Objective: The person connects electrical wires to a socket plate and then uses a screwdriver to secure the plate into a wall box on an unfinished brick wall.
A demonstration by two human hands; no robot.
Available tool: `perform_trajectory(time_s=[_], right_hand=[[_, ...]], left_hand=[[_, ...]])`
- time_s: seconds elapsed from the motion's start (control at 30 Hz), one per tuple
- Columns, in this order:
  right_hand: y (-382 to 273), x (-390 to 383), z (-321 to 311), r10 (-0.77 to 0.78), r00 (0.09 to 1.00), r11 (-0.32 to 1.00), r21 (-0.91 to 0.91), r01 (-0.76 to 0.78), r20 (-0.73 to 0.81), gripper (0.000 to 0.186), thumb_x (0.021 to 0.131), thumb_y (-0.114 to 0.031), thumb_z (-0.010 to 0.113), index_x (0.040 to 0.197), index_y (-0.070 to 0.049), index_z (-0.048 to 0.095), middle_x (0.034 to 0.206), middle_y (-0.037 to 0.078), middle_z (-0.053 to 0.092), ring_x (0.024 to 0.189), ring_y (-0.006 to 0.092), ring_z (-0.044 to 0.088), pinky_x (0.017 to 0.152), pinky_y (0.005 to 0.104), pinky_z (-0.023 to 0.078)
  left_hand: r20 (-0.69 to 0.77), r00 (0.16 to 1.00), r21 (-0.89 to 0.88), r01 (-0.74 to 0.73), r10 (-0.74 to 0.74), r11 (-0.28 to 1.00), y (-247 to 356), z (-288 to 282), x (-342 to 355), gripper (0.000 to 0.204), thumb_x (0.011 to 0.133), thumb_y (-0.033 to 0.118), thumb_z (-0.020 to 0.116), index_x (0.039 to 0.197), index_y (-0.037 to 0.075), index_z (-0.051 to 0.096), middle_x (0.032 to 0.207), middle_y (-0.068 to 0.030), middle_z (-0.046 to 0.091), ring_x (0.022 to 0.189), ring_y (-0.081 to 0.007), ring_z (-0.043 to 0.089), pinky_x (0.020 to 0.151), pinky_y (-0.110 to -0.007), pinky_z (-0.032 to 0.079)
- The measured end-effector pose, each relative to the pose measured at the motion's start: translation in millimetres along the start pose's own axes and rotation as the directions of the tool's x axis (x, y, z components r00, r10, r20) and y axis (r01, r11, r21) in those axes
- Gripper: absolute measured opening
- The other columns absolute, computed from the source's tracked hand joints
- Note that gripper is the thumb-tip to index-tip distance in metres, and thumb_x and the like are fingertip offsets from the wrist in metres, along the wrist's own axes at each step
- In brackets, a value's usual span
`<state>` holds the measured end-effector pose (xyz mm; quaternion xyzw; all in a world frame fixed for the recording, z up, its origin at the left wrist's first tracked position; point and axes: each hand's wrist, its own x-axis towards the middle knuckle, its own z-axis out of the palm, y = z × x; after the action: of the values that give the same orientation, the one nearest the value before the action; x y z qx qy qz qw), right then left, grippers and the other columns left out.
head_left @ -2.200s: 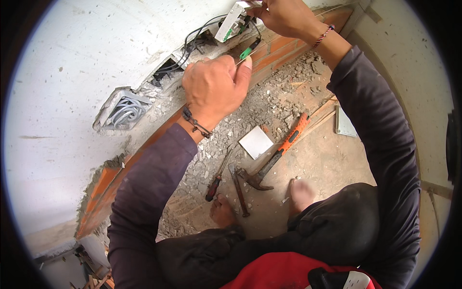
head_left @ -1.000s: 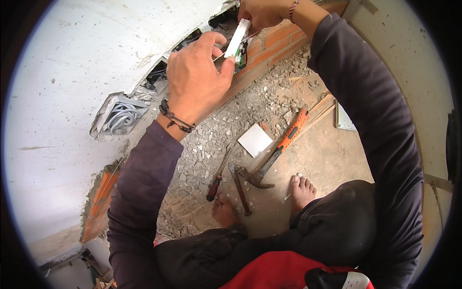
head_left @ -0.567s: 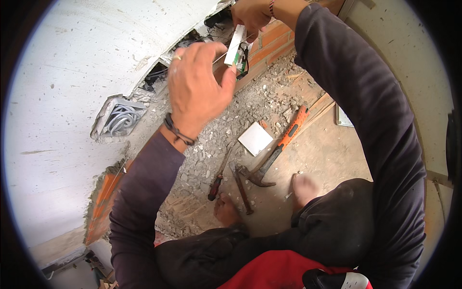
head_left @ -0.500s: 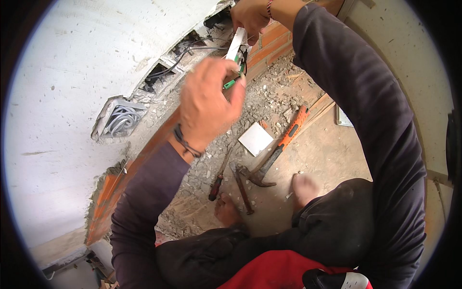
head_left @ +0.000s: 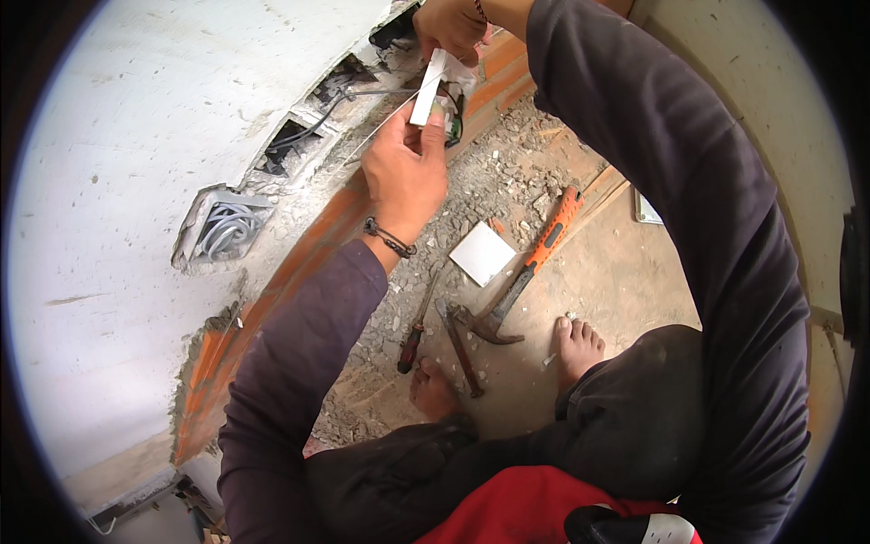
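Note:
A white rectangular electrical fitting, with green parts and dark wires on its back, is held tilted in front of the broken wall. My left hand pinches its lower end between thumb and fingers. At the upper end my right hand is closed with bent fingers, partly cut off by the picture's edge. A thin pale wire or string runs down leftward past my left hand. A grey cable leads from the wall opening toward the fitting.
Coiled grey conduit fills a wall hole at left. On the rubble-strewn floor lie a white square plate, an orange-handled claw hammer, a screwdriver and a rusty chisel-like bar. My bare feet are close to the tools.
My left hand, blurred with its fingers apart before, has moved up and right and taken hold of the fitting's lower end. My right hand and the fitting have shifted slightly left.

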<state>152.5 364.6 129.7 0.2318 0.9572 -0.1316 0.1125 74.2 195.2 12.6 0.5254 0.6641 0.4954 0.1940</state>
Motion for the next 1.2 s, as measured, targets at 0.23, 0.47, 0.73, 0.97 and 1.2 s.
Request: perform_trajectory(time_s=[0.23,0.47,0.73,0.97,1.2], right_hand=[[15.6,-82.1,-8.5,0.091,0.880,0.993,-0.019,-0.113,-0.467,0.027,0.097,-0.033,0.063,0.101,-0.007,0.067,0.084,0.002,0.065,0.074,0.0121,0.056,0.070,0.0281,0.049],[-1.7,-96.2,155.4,0.449,0.759,0.571,0.805,0.161,-0.471,0.020,0.095,-0.021,0.069,0.095,-0.007,0.054,0.081,-0.002,0.059,0.064,0.0055,0.053,0.056,0.0243,0.046],[-42.4,-116.1,189.9,0.261,0.779,0.733,0.642,0.225,-0.571,0.036,0.082,-0.016,0.081,0.115,-0.016,0.067,0.079,0.005,0.058,0.067,0.0178,0.061,0.059,0.0338,0.046],[-33.7,-110.5,179.8,0.159,0.718,0.820,0.495,0.286,-0.678,0.019,0.080,-0.012,0.078,0.097,-0.009,0.070,0.097,0.010,0.062,0.086,0.0350,0.064,0.073,0.0440,0.050],[-24.2,-117.7,166.9,0.042,0.698,0.805,0.438,0.400,-0.715,0.022,0.078,-0.010,0.080,0.096,-0.006,0.068,0.102,0.011,0.060,0.092,0.0321,0.063,0.079,0.0404,0.051]], left_hand=[[0.107,0.989,-0.262,0.129,-0.104,0.956,-10.3,35.9,-11.5,0.027,0.102,0.019,0.061,0.115,-0.004,0.063,0.090,-0.0078,0.072,0.077,-0.0107,0.067,0.068,-0.025,0.053],[0.151,0.973,-0.338,0.216,-0.174,0.916,-19.0,-0.9,-21.2,0.036,0.105,0.026,0.055,0.124,-0.003,0.051,0.107,-0.0127,0.069,0.091,-0.0149,0.068,0.081,-0.029,0.058],[0.156,0.976,-0.369,0.202,-0.154,0.907,-20.5,-0.4,-25.7,0.034,0.105,0.028,0.056,0.122,-0.001,0.057,0.100,-0.0079,0.071,0.085,-0.0093,0.066,0.072,-0.026,0.056],[0.171,0.974,-0.304,0.196,-0.150,0.932,-20.2,-12.4,-26.4,0.036,0.106,0.033,0.052,0.122,0.001,0.059,0.098,-0.0040,0.069,0.083,-0.0061,0.063,0.070,-0.023,0.053],[0.230,0.968,-0.272,0.166,-0.104,0.948,-21.9,-23.5,-22.7,0.038,0.107,0.034,0.051,0.127,0.003,0.058,0.100,0.0000,0.066,0.082,-0.0039,0.055,0.070,-0.021,0.046]])
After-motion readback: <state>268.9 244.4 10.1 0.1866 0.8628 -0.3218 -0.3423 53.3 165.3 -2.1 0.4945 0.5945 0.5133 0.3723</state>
